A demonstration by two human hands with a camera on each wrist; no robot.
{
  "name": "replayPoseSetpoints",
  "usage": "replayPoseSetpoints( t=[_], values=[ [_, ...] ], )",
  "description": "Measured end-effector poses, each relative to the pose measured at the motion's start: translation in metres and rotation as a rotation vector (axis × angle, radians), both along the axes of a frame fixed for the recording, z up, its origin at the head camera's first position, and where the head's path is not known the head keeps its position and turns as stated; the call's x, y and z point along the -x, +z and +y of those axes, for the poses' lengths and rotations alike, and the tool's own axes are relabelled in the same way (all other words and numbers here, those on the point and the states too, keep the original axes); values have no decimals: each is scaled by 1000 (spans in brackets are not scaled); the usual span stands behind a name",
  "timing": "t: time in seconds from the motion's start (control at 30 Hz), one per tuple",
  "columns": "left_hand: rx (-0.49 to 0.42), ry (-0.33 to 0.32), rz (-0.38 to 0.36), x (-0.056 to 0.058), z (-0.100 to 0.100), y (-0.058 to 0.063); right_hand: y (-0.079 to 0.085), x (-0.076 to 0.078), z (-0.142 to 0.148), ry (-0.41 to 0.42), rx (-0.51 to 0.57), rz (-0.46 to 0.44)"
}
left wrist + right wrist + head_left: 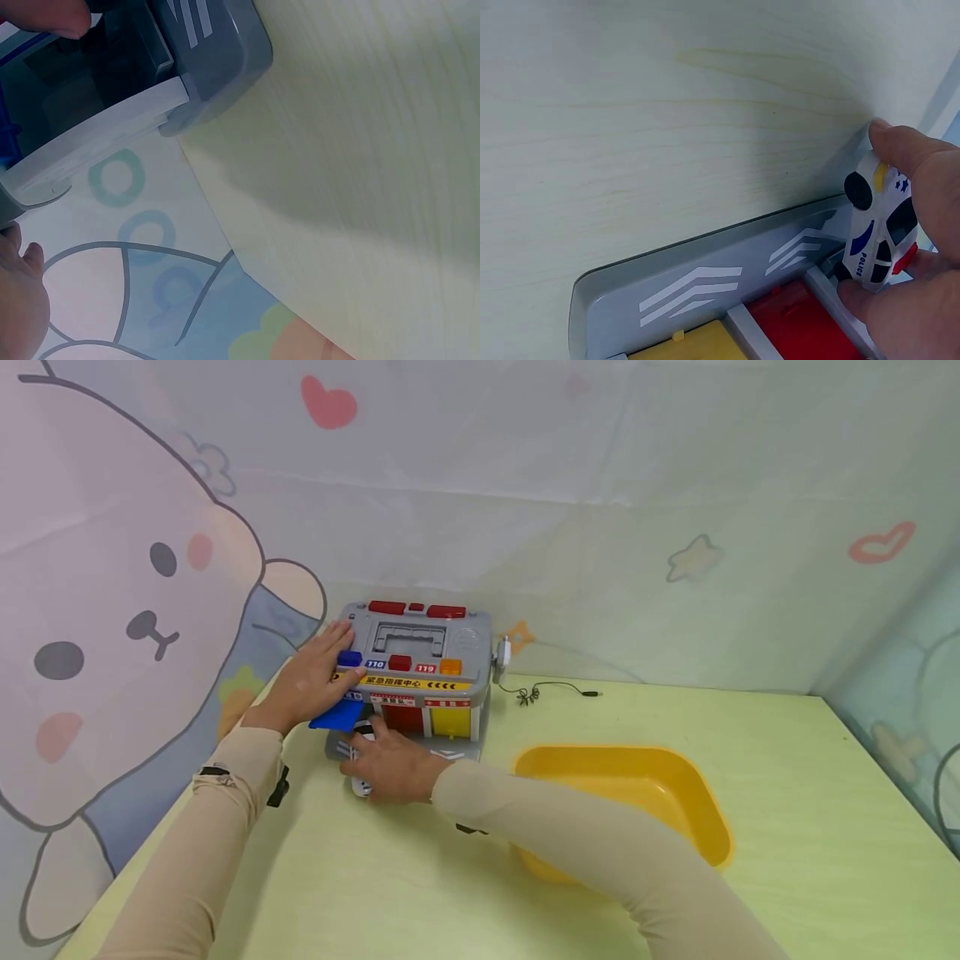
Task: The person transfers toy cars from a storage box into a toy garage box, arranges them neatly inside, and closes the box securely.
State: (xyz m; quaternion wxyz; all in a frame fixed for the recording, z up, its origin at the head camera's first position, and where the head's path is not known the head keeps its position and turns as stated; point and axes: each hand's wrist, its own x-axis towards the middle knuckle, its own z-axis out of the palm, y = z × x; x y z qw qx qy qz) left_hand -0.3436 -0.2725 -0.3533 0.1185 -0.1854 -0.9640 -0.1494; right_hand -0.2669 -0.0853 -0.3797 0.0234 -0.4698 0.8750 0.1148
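Observation:
A grey toy garage (474, 652) with a carry handle and coloured buttons stands near the back wall. My left hand (309, 683) rests on the left of its roof, fingers extended and thumb beside the blue button (349, 657). Below, the blue door (339, 717) is swung up, leaving its bay open. My right hand (401, 766) grips a white toy police car (877, 225) between thumb and fingers, at the front of this bay. The red door (802, 319) and yellow door (694, 343) beside it are closed. In the left wrist view, a right-hand fingertip (71, 28) shows over the bay.
A yellow plastic tray (705, 806) lies on the table to the right, partly covered by my right forearm. A thin black cord (555, 685) with a plug trails behind it, near the crank (502, 656) on the garage's right side. A printed cloth hangs behind the table.

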Motion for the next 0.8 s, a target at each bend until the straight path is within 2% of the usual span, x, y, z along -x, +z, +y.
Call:
replayPoseSetpoints(
  t=[0.4, 0.7, 0.8],
  values=[
    [-4, -13, -7, -1, 1, -1, -7, 7, -8, 26, 34, 51],
    [-12, -14, 3, 0, 0, -1, -7, 13, -17, 40, -19, 167],
    [-15, -12, -4, -1, 1, -1, -8, 14, -19, 41, -21, 171]
  ],
)
